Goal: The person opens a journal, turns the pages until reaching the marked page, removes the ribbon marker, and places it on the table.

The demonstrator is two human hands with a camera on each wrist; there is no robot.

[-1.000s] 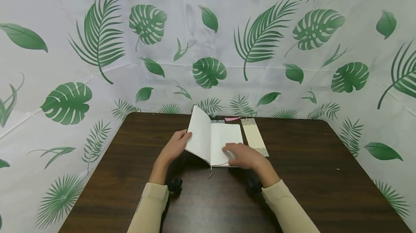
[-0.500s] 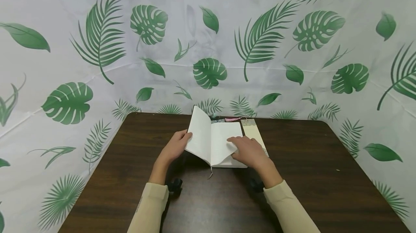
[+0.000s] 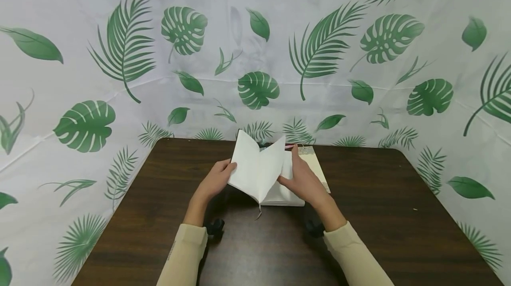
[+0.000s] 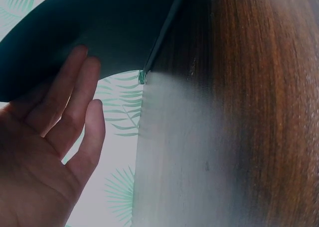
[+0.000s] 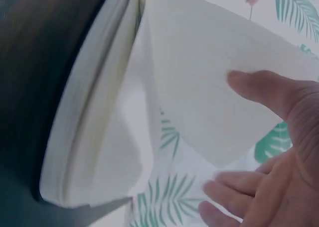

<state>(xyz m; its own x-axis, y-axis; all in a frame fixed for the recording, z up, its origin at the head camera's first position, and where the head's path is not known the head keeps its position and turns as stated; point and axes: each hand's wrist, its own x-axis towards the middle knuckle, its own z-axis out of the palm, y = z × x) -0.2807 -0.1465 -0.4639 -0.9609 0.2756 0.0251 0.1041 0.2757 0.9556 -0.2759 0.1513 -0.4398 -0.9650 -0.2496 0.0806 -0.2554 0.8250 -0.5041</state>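
An open notebook point(image 3: 247, 162) with blank white pages and a dark cover point(image 4: 114, 33) is at the middle of the table. My left hand point(image 3: 215, 179) grips its raised left side, thumb on the pages and fingers spread behind the cover. One page point(image 3: 272, 162) stands lifted from the right half, curving toward the left. My right hand point(image 3: 305, 177) is beside that page, its thumb point(image 5: 254, 82) overlapping the sheet in the right wrist view and its other fingers extended below. A thin ribbon point(image 3: 259, 212) hangs from the spine's lower end.
Beside the notebook's right edge lies a cream bookmark point(image 3: 312, 159) with patterned ends, partly covered by the right hand. A pink tassel point(image 3: 290, 146) shows behind the pages. The dark wooden table point(image 3: 383, 215) meets a leaf-print cloth point(image 3: 223, 55) at its back edge.
My right hand has brought the page up from lying flat on the right half to standing upright, its fingers now extended. The left hand keeps its hold on the notebook.
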